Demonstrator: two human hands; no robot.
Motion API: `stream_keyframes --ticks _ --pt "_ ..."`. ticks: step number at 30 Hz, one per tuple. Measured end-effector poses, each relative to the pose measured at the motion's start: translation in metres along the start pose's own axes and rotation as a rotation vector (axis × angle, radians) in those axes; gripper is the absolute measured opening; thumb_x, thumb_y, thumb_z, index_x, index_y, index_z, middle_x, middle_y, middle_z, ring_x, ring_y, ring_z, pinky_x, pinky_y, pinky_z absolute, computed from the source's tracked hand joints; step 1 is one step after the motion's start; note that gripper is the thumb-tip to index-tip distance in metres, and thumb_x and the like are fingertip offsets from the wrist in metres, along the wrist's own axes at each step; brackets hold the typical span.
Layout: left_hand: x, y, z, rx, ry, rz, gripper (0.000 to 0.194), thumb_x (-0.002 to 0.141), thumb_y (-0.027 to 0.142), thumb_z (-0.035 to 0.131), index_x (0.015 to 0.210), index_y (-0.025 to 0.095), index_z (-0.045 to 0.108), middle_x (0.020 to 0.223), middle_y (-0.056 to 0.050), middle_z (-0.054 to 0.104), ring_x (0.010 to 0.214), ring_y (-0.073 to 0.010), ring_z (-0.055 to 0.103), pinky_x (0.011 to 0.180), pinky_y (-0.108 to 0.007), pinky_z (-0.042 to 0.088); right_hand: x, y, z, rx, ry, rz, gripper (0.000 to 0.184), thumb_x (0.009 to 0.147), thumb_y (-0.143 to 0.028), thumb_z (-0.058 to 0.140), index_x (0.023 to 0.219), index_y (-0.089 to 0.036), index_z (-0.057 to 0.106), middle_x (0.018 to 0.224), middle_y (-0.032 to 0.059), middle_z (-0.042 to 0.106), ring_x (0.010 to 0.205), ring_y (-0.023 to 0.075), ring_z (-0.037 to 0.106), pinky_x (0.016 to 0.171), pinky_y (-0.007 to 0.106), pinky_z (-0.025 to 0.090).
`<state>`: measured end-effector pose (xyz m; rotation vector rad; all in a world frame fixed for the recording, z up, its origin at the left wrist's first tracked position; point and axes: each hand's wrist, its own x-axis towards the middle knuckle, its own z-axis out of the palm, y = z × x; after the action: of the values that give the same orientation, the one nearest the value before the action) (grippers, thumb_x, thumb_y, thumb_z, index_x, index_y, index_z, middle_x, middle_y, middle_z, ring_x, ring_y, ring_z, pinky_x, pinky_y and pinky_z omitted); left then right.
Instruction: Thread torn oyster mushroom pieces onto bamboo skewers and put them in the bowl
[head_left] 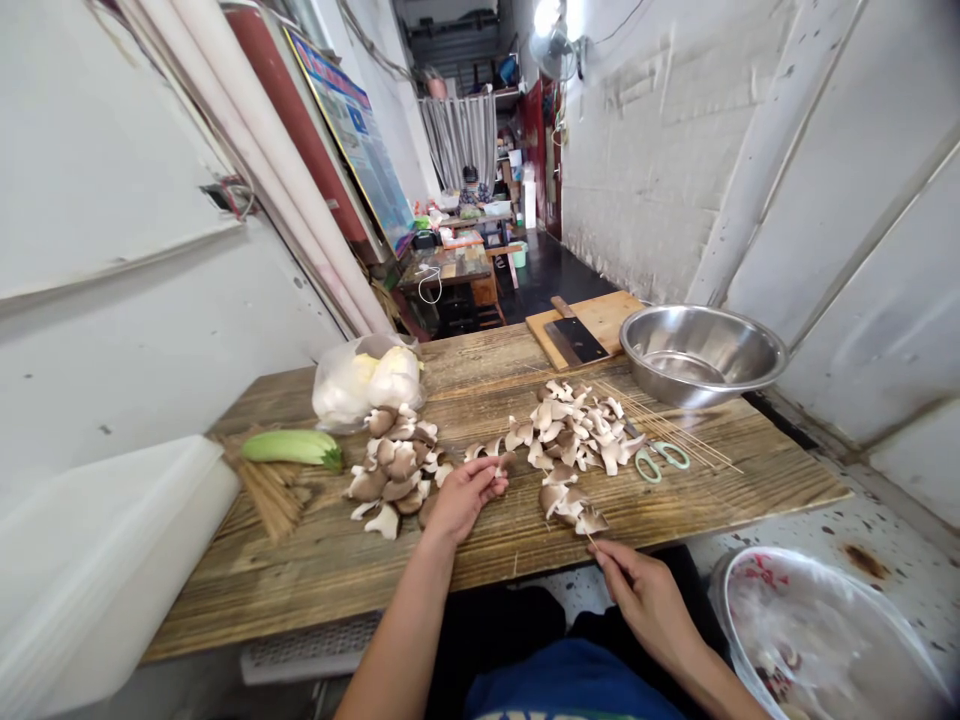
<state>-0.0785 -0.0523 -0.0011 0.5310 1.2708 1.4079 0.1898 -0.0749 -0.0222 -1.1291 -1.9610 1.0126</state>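
Observation:
My left hand (466, 494) rests on the wooden table (315, 560), fingers pinched on a mushroom piece (504, 461) at the edge of the left mushroom pile (397, 470). At the table's front edge, my right hand (646, 592) grips a thin bamboo skewer (594, 541). Several mushroom pieces (571, 505) are threaded on that skewer and lie on the table. A second mushroom pile (574, 425) sits farther back in the middle.
A steel bowl (701, 350) and a cutting board with a cleaver (577, 338) stand at the far right. Green scissors (660, 458) and loose skewers (675, 430) lie beside the pile. A bag of white vegetables (367, 382), a green vegetable (291, 446) and a lined bin (817, 640) are nearby.

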Motion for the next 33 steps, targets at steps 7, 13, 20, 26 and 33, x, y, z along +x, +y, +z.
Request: stream_keyframes --ticks 7,13,20,26,33 --pt "-0.002 0.006 0.012 -0.369 -0.002 -0.200 0.013 0.082 0.001 0.047 0.085 0.007 0.059 0.072 -0.008 0.063 0.056 -0.0054 0.058 0.050 -0.011 0.050 -0.002 -0.001 0.004 0.010 -0.043 -0.013 0.035 0.091 -0.037 0.040 0.104 -0.019 0.068 0.095 0.0094 0.072 0.081 0.0207 0.068 0.073 0.029 0.053" --pt "-0.004 0.012 0.019 -0.527 0.011 -0.381 0.020 0.081 -0.001 0.039 0.086 0.001 0.058 0.077 -0.010 0.059 0.059 -0.0050 0.057 0.054 -0.010 0.050 -0.001 -0.003 0.005 0.010 -0.062 -0.031 0.033 0.091 -0.035 0.041 0.104 -0.020 0.068 0.094 0.0074 0.072 0.082 0.0200 0.068 0.074 0.027 0.053" --pt "-0.003 0.004 0.008 0.247 0.010 0.066 0.013 0.074 0.024 0.062 0.073 0.011 0.060 0.069 0.000 0.056 0.053 -0.0053 0.046 0.045 -0.016 0.036 -0.005 0.003 0.001 -0.001 -0.033 -0.005 0.035 0.091 -0.038 0.042 0.104 -0.019 0.068 0.096 0.0093 0.072 0.083 0.0211 0.068 0.075 0.029 0.053" --pt "-0.002 0.017 0.000 1.201 -0.065 0.309 0.015 0.068 0.030 0.063 0.070 0.016 0.065 0.063 0.000 0.060 0.060 -0.0136 0.052 0.057 -0.023 0.037 -0.009 0.007 -0.005 -0.014 0.005 0.029 0.037 0.090 -0.041 0.042 0.101 -0.018 0.069 0.072 0.0059 0.070 0.070 0.0202 0.067 0.068 0.027 0.054" --pt "0.013 0.030 0.033 1.318 -0.003 0.571 0.021 0.081 0.026 0.052 0.089 0.019 0.070 0.086 -0.006 0.069 0.080 -0.0191 0.060 0.075 -0.029 0.041 -0.010 0.005 -0.011 -0.047 0.022 0.043 0.041 0.091 -0.042 0.039 0.100 -0.015 0.069 0.054 0.0020 0.059 0.058 0.0185 0.063 0.058 0.025 0.052"
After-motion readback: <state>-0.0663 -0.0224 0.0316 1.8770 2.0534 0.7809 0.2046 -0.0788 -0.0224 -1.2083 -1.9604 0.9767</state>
